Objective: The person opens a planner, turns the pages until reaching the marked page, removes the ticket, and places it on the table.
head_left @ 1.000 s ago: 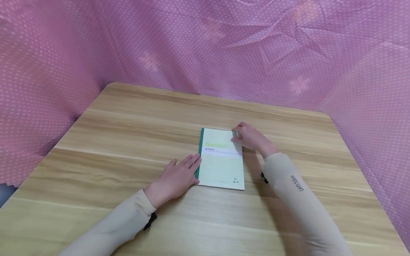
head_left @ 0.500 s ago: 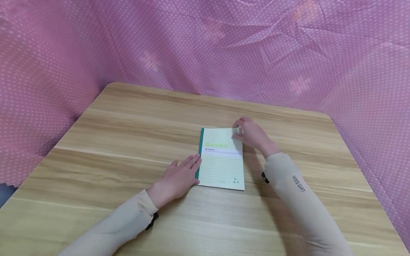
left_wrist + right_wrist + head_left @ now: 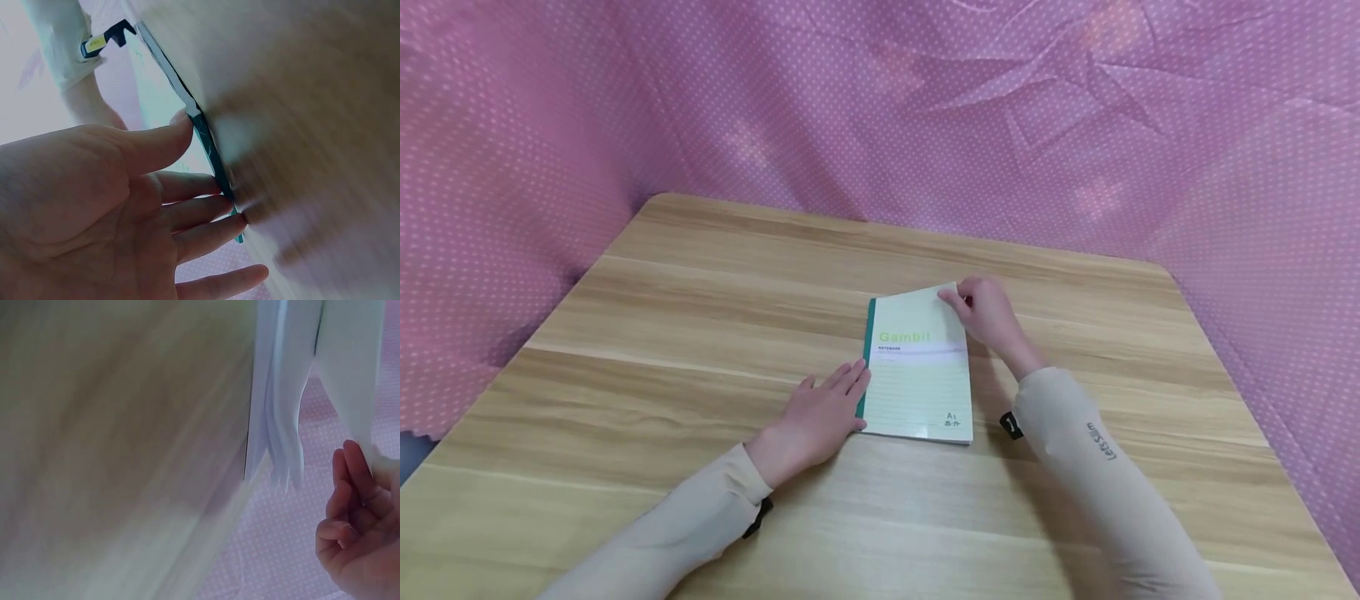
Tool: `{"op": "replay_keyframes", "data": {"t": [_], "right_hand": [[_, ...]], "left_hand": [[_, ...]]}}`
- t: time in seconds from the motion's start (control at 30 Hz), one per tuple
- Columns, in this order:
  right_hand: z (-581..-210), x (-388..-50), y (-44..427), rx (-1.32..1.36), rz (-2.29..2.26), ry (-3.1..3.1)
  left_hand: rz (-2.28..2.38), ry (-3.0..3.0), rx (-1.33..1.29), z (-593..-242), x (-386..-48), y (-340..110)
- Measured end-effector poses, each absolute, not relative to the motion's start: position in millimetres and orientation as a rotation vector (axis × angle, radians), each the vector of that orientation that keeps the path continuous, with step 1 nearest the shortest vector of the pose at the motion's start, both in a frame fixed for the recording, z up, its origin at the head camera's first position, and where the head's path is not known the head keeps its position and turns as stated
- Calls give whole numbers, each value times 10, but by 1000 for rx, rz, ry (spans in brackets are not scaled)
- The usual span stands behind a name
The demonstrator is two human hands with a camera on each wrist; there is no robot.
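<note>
A notebook (image 3: 916, 383) with a pale cover and a green spine lies on the wooden table. The left hand (image 3: 822, 414) rests against its spine with fingers extended; in the left wrist view the thumb and fingertips of the left hand (image 3: 144, 200) touch the green spine (image 3: 209, 147). The right hand (image 3: 988, 312) pinches the cover's far right corner and holds it raised. In the right wrist view the right hand (image 3: 365, 525) grips the lifted cover (image 3: 350, 369) between thumb and fingers, apart from the loose pages (image 3: 284, 419) beside it.
The wooden table (image 3: 700, 308) extends around the notebook on all sides. A pink dotted cloth (image 3: 850, 108) hangs behind the table and along both sides.
The cover's far right corner has risen from the notebook, pinched by the right hand. The left hand has stayed at the spine, and the notebook has kept its place.
</note>
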State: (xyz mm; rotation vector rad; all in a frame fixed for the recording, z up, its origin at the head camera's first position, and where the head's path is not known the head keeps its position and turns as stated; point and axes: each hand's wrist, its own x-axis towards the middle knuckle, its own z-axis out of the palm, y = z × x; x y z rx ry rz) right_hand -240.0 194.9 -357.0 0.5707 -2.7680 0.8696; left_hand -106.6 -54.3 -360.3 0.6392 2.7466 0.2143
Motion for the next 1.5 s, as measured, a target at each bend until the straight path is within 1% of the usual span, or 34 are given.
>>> {"op": "replay_keyframes", "data": {"t": [0.13, 0.27, 0.43, 0.53, 0.6, 0.67, 0.77, 0.9, 1.0, 1.1, 1.23, 1.37, 1.5], "right_hand": [[-3578, -2379, 1923, 482, 1023, -2770], [-3556, -2314, 1928, 384, 1358, -2761], [-3498, -2064, 1921, 332, 1800, -2700], [-3471, -1850, 1862, 376, 1987, -2626], [-3464, -1717, 1797, 483, 2074, -2555], [-3465, -1601, 1702, 646, 2099, -2509], [-3479, -1455, 1542, 909, 1948, -2525], [-3511, -1312, 1354, 1165, 1552, -2619], [-3527, -1254, 1269, 1297, 1313, -2690], [-3534, -1236, 1254, 1351, 1143, -2788], [-3544, -1230, 1371, 1347, 956, -2954], [-3577, -1220, 1556, 1310, 801, -3070], [-3613, -1203, 1711, 1249, 678, -3091]], "left_hand": [[214, 2746, 647, -3587, -1068, -550], [213, 2743, 655, -3582, -1070, -555], [243, 2731, 669, -3598, -1078, -582], [329, 2743, 682, -3611, -1095, -631], [456, 2761, 671, -3608, -1111, -667], [640, 2756, 610, -3561, -1117, -701], [927, 2724, 504, -3425, -1117, -750], [1212, 2672, 428, -3234, -1131, -838], [1316, 2669, 424, -3175, -1149, -924], [1353, 2707, 431, -3170, -1146, -1037], [1201, 2917, 460, -3208, -1112, -1167], [752, 3141, 547, -3292, -1064, -1201], [402, 3086, 664, -3398, -1001, -1193]]}}
